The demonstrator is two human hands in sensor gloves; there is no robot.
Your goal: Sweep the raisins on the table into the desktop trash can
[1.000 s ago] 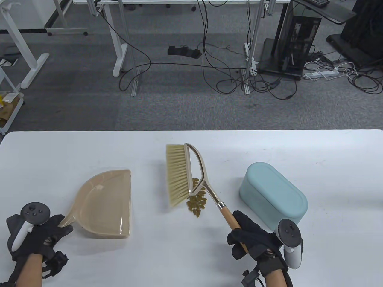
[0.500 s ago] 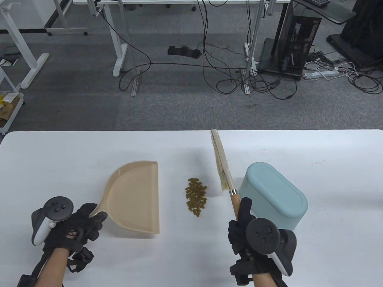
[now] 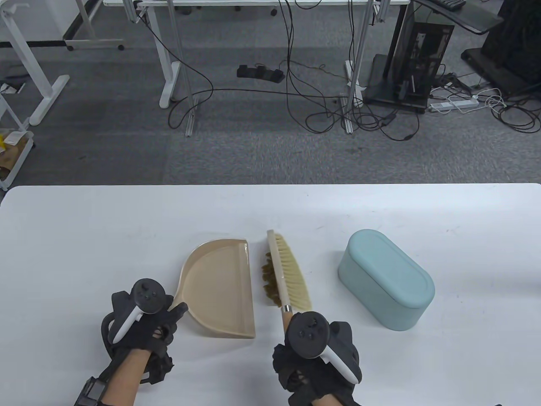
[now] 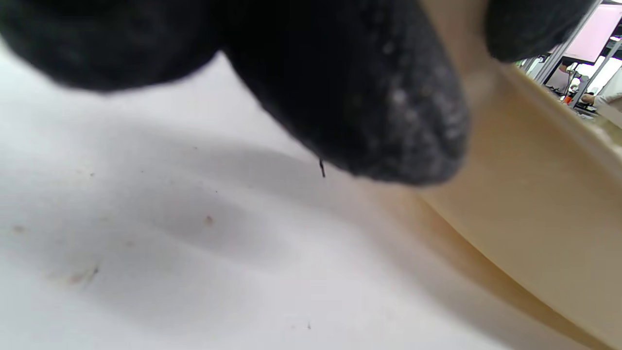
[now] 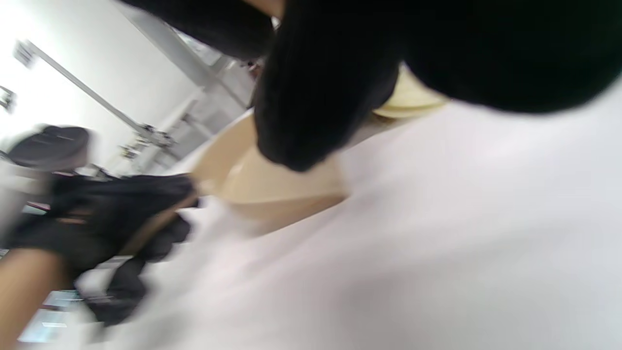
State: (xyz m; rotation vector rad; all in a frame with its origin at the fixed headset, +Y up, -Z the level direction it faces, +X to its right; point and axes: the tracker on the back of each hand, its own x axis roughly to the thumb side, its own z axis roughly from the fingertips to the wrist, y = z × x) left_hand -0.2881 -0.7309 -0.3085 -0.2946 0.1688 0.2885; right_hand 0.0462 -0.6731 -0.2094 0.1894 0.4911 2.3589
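Observation:
A pile of greenish raisins (image 3: pixel 268 279) lies on the white table between the beige dustpan (image 3: pixel 219 287) and the brush (image 3: pixel 287 270). My left hand (image 3: pixel 146 323) grips the dustpan's handle; its straight open edge faces the raisins. My right hand (image 3: pixel 315 351) grips the brush's wooden handle; the brush head stands right against the raisins' right side, bristles leaning right. The light-blue trash can (image 3: pixel 385 279) stands to the right, lid shut. The left wrist view shows the dustpan (image 4: pixel 534 204) close up; the blurred right wrist view shows the dustpan (image 5: pixel 272 184) and my left hand (image 5: pixel 112 214).
The white table (image 3: pixel 84 237) ends at its far edge, beyond which lie grey carpet, desk legs and cables. The trash can stands a hand's width right of the brush.
My left hand slid the dustpan right, up to the raisins. My right hand swung the brush from beside the trash can down to the raisins' right side.

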